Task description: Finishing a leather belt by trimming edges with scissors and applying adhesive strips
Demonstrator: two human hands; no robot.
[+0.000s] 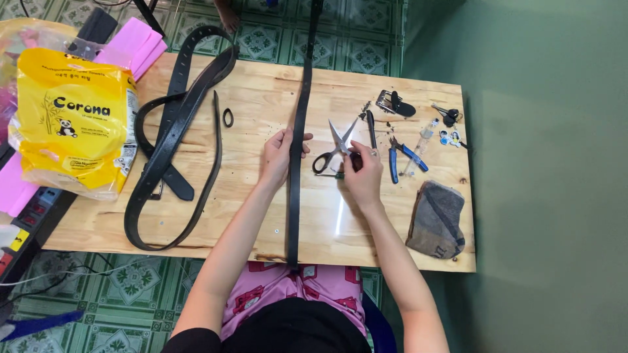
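Observation:
A long black belt [301, 91] lies straight across the wooden table [248, 222], running from the far edge to my lap. My left hand [280, 153] rests on it, fingers curled over its left edge near the middle. My right hand [362, 171] grips the black handles of a pair of scissors [335, 148] just right of the belt. The blades point up and away, slightly apart. A thin green-handled tool lies partly hidden under that hand.
More black belts [171, 140] coil at the left by a small black loop [227, 117]. A yellow packet [69, 121] and pink sheets [134, 40] sit far left. Blue pliers [405, 157], a buckle [394, 103], keys [448, 116] and a grey pouch [437, 219] lie right.

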